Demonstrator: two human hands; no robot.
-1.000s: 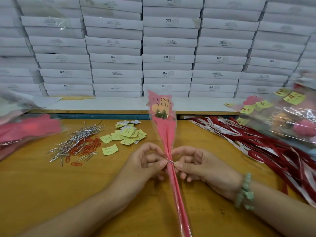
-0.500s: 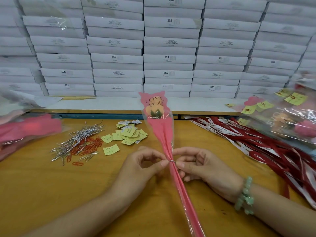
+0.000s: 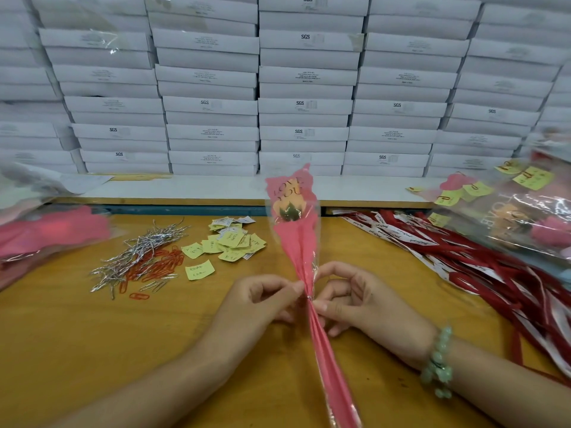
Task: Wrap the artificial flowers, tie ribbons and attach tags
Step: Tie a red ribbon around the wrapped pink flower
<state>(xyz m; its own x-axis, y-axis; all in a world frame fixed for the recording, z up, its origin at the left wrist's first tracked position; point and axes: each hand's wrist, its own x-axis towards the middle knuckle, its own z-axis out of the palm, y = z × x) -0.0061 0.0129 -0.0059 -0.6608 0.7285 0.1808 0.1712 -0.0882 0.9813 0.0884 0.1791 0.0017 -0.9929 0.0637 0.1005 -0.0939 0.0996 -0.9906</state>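
Observation:
A wrapped artificial flower (image 3: 298, 233) in a pink and clear sleeve printed LOVE YOU stands up from the table's near edge, its stem end running down past the frame bottom. My left hand (image 3: 262, 299) pinches the sleeve's narrow neck from the left. My right hand (image 3: 355, 299) pinches the same spot from the right, where a thin silver twist tie (image 3: 308, 297) circles the neck. Silver twist ties (image 3: 139, 257), orange paper clips (image 3: 157, 267) and yellow tags (image 3: 230, 245) lie to the left. Red and white ribbons (image 3: 463, 261) lie to the right.
The wooden table (image 3: 77, 341) carries a heap of pink sleeves (image 3: 49, 233) at far left and finished wrapped flowers with clipped tags (image 3: 519, 211) at far right. Stacked white boxes (image 3: 302, 88) wall off the back.
The flower's top has swung a little to the left and back toward upright. Both hands stay pinched at the tied neck, fingers working slightly.

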